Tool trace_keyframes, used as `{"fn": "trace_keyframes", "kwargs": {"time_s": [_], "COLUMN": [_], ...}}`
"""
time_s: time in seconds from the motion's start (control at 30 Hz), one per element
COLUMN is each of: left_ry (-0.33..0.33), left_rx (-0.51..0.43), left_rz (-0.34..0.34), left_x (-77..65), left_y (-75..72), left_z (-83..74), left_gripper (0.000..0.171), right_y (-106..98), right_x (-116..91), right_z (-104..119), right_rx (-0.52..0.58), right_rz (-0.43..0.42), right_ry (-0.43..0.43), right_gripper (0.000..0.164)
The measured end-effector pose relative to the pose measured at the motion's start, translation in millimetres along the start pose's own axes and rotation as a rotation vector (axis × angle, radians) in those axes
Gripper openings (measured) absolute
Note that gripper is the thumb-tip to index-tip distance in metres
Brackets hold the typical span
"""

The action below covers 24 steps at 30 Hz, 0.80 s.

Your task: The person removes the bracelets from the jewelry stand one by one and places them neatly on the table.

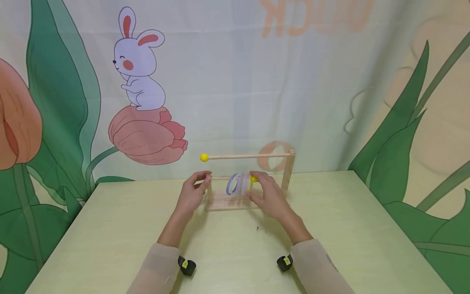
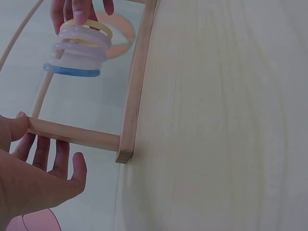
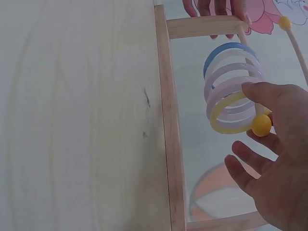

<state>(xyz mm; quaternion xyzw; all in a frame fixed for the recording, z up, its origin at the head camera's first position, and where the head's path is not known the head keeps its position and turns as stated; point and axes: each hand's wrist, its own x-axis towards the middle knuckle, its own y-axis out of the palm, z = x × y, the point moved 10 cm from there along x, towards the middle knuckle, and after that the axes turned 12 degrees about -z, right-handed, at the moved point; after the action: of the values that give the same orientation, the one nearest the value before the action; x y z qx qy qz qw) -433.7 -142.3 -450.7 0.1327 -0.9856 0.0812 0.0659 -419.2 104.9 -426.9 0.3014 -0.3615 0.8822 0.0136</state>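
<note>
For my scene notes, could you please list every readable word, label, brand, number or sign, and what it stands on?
Curtain: large peach letters, cut off at the top; not reliably readable.
Yellow stickers on both black boxes: any print too small to read.
Right sleeve: dark mark, too blurred to read.
Rings, wooden stand: no text visible.

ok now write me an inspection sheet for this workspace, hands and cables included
Surface: pale tabletop, small dark marks before the wooden stand.
Job's things: blue ring, pale rings and yellow ring by the lower rod's yellow ball; no rings on the upper rod.
Clutter: nothing seen.
Hands: left hand grips the short post; right hand holds the yellow ring.
Cables: nothing seen.
Surroundings: backdrop printed with a rabbit and flowers.
</note>
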Motion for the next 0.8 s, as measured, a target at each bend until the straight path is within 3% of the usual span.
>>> {"fn": "trace_keyframes", "kwargs": {"time_s": [0.2, 0.6, 0.8], "left_ry": [-0.004, -0.008, 0.002], "left_rx": [0.0, -0.008, -0.004], "left_rz": [-0.002, 0.004, -0.002], "left_x": [-2.3, -3.5, -2.9], "left_y": [-0.1, -0.3, -0.5], "left_z": [0.2, -2.7, -2.8], "left_gripper": [0.034, 0.032, 0.032], "right_y": [1, 3, 4], "right_x": [-1, 0, 1], "right_z": [0, -9, -12], "right_rx": [0.003, 0.076, 0.085], "right_rz": [0.009, 0.013, 0.011], "right_ry": [-0.001, 0.103, 0.109], "right_gripper": [0.064, 0.066, 0.068]}}
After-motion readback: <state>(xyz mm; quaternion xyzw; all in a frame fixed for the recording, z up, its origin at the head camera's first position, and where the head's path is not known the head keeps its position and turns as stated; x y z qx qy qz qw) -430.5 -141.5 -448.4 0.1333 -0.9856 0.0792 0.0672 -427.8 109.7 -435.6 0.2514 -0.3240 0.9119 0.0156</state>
